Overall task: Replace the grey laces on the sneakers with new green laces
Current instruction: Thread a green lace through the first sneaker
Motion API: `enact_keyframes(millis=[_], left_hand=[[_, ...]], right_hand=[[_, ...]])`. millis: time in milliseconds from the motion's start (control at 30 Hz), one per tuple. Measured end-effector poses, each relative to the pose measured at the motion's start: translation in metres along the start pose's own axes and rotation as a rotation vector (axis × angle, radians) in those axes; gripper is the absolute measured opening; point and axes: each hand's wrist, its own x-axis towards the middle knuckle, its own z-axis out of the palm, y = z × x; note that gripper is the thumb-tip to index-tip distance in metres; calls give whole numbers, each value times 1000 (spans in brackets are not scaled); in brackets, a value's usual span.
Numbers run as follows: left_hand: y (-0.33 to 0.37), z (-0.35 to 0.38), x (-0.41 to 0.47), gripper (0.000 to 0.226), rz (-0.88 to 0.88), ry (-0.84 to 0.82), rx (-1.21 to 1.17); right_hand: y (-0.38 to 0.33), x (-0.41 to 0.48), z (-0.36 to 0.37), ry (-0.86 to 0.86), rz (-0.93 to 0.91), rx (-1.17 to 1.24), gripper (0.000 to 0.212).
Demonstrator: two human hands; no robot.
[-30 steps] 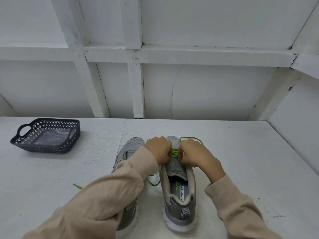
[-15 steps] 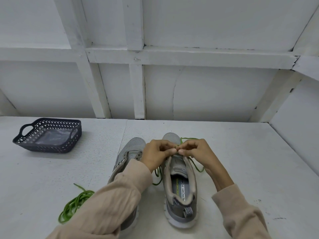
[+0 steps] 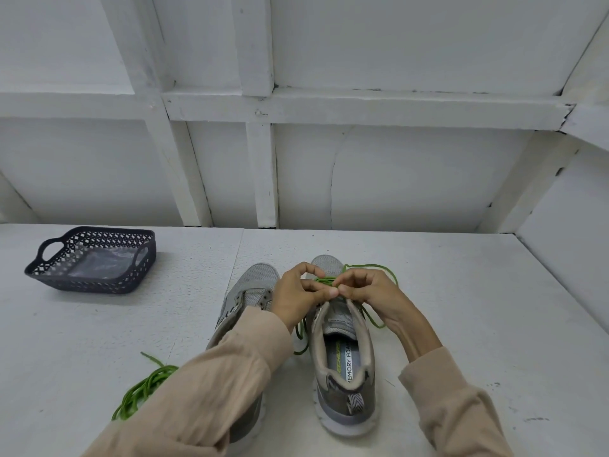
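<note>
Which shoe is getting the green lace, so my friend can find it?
On the white table, two grey sneakers stand side by side, right of the dark basket. It is the sneaker on the right. Unlike its neighbour, it has a green lace across its front, pinched by the left hand and right hand.

You're at a bare, white-painted work booth: a white tabletop (image 3: 445, 291) closed in by panel walls (image 3: 412, 173) with painted battens (image 3: 262, 173).
</note>
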Motion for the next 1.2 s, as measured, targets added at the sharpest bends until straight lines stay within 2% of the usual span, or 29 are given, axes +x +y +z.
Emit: enact_keyframes(millis=[233,400,467,533,700,900,967,1067,1200], left_hand=[[14,2,8,35,-2,-70,50],[27,24,4,20,-29,-15,-152],[17,30,5,32,-37,8,-175],[3,32,4,38,0,-21,-102],[-14,27,2,57,54,-31,-95],[-13,29,-1,53,51,-11,-115],[-13,30,0,59,46,-10,-124],[-15,31,2,68,51,-9,-134],[-15,33,5,61,38,7,-214]], right_hand=[[5,0,7,73,-54,-63,24],[11,-3,11,211,-128,-175,26],[11,-3,12,270,-144,-218,27],[10,-3,14,288,-165,-226,30],[7,-4,18,226,-147,-167,22],[1,0,12,205,-148,-80,23],[-11,0,10,192,-161,-47,24],[-36,4,8,109,-188,31,24],[-69,17,6,22,-244,59,19]])
